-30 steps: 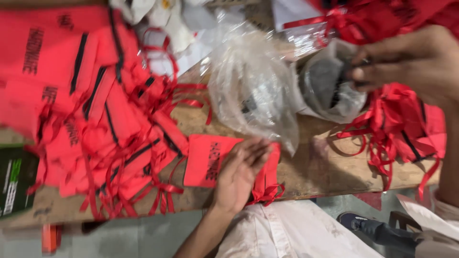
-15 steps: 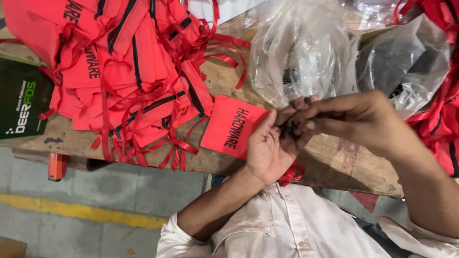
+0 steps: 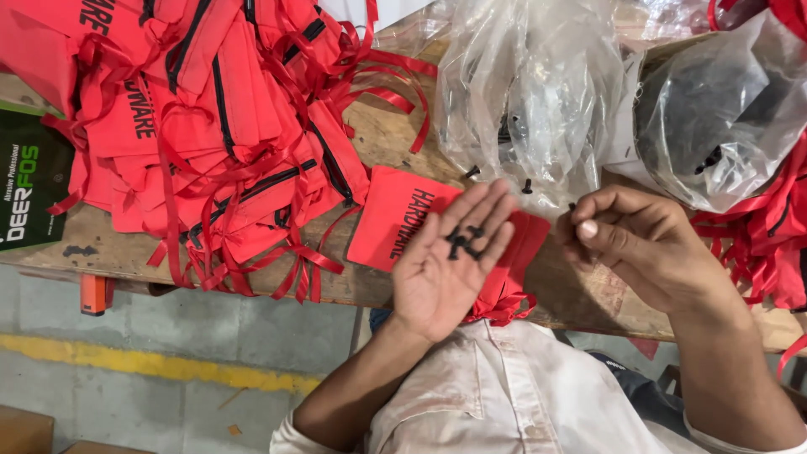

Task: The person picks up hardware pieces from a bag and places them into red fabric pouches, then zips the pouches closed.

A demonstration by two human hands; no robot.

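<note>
Wooden bench (image 3: 378, 143) is crowded with red pouches (image 3: 210, 126) and plastic bags (image 3: 521, 92). Black screws (image 3: 462, 242) are cradled in the spread left hand (image 3: 445, 261); another is pinched by the right hand (image 3: 630, 244). If the palm is tilted, screws could be spilled to the floor.

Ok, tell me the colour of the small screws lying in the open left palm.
Black: the small screws on the left hand, head view.

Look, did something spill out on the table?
Yes, a few small black screws lie loose on the wooden table beside the clear plastic bag, outside it. More black screws sit in the open left hand. The red pouches lie in a tangled heap, ribbons hanging over the edge.
</note>
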